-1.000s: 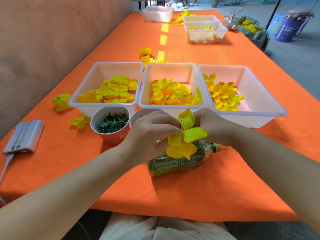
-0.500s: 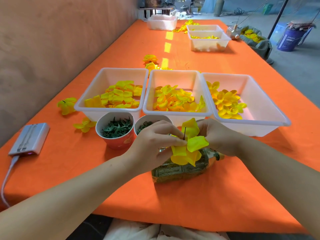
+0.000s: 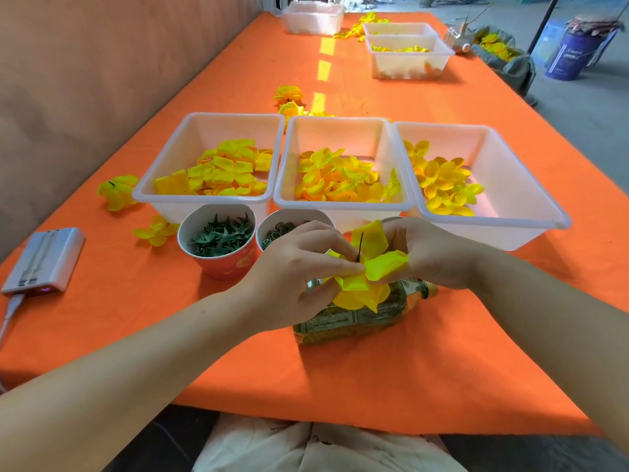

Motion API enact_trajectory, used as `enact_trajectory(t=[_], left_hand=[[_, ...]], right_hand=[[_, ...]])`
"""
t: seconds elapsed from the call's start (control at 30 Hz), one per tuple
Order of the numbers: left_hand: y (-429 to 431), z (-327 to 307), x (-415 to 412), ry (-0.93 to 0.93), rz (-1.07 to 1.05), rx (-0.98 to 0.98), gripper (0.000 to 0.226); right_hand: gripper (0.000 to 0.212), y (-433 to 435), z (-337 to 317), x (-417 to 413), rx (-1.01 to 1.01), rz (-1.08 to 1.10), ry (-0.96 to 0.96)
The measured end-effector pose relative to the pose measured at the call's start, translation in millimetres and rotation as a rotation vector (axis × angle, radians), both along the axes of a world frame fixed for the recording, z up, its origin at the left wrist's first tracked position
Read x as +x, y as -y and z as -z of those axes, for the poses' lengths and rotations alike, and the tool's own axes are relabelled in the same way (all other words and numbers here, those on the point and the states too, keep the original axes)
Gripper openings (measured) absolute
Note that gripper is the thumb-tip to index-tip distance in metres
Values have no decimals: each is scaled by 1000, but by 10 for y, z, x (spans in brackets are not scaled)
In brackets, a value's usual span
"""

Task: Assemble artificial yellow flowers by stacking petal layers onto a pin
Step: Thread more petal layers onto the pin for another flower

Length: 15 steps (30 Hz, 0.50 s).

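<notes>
At the far left of the orange counter (image 3: 374,369) lies a grey power bank (image 3: 44,262) with a white cable (image 3: 10,308) plugged in. Next comes a loose bloom (image 3: 117,195) near the wall, and a smaller bloom (image 3: 155,231) close to the left bin (image 3: 218,131). That bin holds flat yellow petals. In front of it stands a red cup (image 3: 224,265) full of little green leaves. Just beside it is a second cup (image 3: 296,212) with small dark rings inside.

The left hand (image 3: 296,277) is partly in front of that cup. Its thumb and fingers pinch the flower (image 3: 384,264) right at the foot of the pin (image 3: 360,245). The thin dark pin sticks up through the yellow petal layers. The flower is up in the air, over a bottle (image 3: 357,318) that lies on its side on the counter. Behind sits the middle bin (image 3: 337,134), with curled yellow-orange petals.

The right hand (image 3: 432,253) holds the flower from the other side, fingers curled on a petal. Farthest right is the right bin (image 3: 510,185), with small round petals piled at its left side.
</notes>
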<state>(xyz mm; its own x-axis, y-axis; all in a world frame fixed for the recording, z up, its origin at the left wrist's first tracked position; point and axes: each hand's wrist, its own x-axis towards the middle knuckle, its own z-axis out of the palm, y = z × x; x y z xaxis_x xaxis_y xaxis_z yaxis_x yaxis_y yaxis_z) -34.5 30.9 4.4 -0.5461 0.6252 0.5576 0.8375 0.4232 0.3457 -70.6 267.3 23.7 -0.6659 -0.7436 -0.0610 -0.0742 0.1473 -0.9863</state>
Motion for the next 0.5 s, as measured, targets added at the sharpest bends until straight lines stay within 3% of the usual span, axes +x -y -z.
enact_trajectory(t=[0.23,0.3,0.4,0.5], left_hand=[[153,306,-228,85,13,-101,34],[165,334,-256,93,22,-120,34],[162,269,-213,114,44,-96,34],[115,144,-132,94,76,-32,32]], right_hand=[[17,13,-42,1,3,-13,61],[25,24,-62,3,-8,-37,57],[34,52,-73,12,-17,-62,63],[28,38,-56,-2,-20,-63,73]])
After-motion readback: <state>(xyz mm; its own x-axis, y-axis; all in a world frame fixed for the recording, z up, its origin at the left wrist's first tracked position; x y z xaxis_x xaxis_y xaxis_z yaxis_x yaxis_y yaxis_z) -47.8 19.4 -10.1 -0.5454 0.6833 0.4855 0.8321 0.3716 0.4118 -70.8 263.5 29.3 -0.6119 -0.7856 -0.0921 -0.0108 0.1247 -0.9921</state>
